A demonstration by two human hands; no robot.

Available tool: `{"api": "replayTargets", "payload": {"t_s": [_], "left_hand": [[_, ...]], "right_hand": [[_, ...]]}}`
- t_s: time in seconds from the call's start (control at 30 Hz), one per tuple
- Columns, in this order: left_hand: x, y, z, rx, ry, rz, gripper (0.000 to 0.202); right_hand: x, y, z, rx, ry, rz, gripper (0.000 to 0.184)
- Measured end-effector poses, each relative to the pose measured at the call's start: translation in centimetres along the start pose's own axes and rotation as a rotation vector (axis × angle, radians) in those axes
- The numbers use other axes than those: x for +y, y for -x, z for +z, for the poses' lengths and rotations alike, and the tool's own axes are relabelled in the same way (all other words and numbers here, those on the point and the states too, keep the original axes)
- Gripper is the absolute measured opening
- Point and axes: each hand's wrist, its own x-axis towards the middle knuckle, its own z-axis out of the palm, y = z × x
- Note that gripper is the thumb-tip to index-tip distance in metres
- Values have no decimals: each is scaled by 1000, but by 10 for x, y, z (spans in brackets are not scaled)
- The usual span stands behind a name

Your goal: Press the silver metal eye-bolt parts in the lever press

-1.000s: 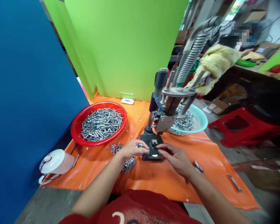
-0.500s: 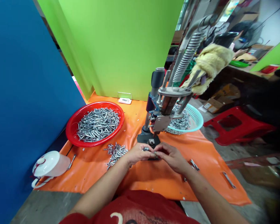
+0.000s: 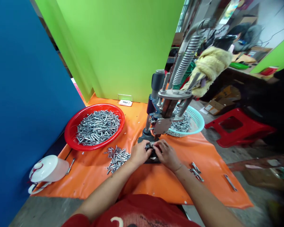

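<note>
At the base of a hand press [image 3: 162,125], my left hand [image 3: 140,154] curls around small silver metal sleeves, their ends showing by the thumb. Close beside it, my right hand [image 3: 167,155] pinches at the small fixture on the press base with thumb and fingertips. A metal sleeve seems to be between those fingers, mostly hidden. Left of my left wrist lies a loose pile of metal sleeves [image 3: 118,158] on the orange sheet [image 3: 92,176]. A few longer metal pieces [image 3: 197,172] rest right of my right forearm.
A red basin [image 3: 69,138] heaped with metal sleeves stands at the left. Behind the press is a teal basket [image 3: 199,124] of similar parts. A white lidded jug [image 3: 54,170] sits at the left edge, a wrench [image 3: 230,183] at the right. A red stool [image 3: 246,126] stands beyond.
Both hands have moved slightly forward, from in front of the press base to its fixture. My right forearm has shifted, showing more of the metal pieces beside it. The view has shifted slightly.
</note>
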Motion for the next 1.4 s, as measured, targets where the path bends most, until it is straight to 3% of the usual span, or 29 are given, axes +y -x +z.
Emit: {"api": "replayTargets", "payload": {"t_s": [0.17,0.43,0.63,1.2,1.3,1.4], "left_hand": [[-1,0,5,-2,-2,4,41],[-3,0,6,14,-15,13,33],[-4,0,3,-16,-34,56,41],[-2,-5,7,-6,-59,2,32],[0,-6,6,0,-60,-3,29],[4,-6,6,7,-66,-15,28]], "right_hand": [[4,-2,7,58,-102,-41,8],[5,-3,7,65,-172,-54,8],[2,-4,6,73,-221,-38,8],[1,0,11,75,-262,16,11],[4,-3,3,27,-263,45,14],[17,-5,-20,-19,-235,119,20]]}}
